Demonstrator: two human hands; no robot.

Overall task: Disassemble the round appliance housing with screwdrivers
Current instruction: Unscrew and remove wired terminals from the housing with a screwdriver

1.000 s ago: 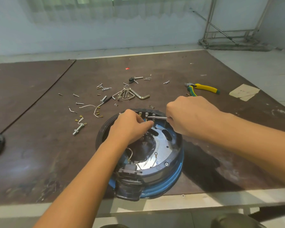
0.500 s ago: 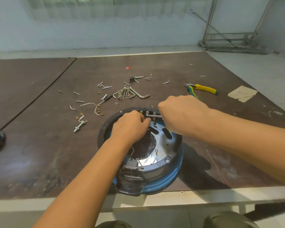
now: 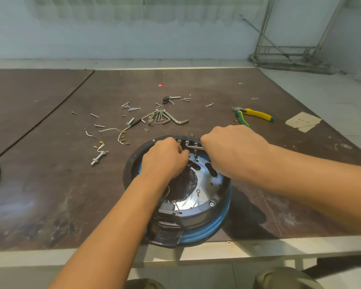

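Working at the far edge of the round housing (image 3: 204, 207), with both hands low over it. Left hand (image 3: 165, 159) curled shut over the middle of the housing, fingertips pinched near a little metal clip at the far rim; cannot tell just what sits inside the pinch. Right hand (image 3: 229, 149) closed in a fist around a thin metal screwdriver (image 3: 194, 146), with only a short bit of the shaft poking out toward the left hand. Since a second ago, both hands slid a bit farther back over the housing and came closer together, the tip staying by the same row of clips. Looks like the same small screw or clip at the far rim still being worked, so not loose yet, most likely. Housing sitting at the near edge of the table (image 3: 50, 184), blue side down, shiny metal plate facing up, right under both hands and touching them. Lots of loose screws (image 3: 131, 108) lying beyond the housing, so a good few parts already out. Bent metal keys (image 3: 165, 118) also beyond the housing, and yellow pliers (image 3: 256, 115) beyond it and off to the right, well apart from either hand.
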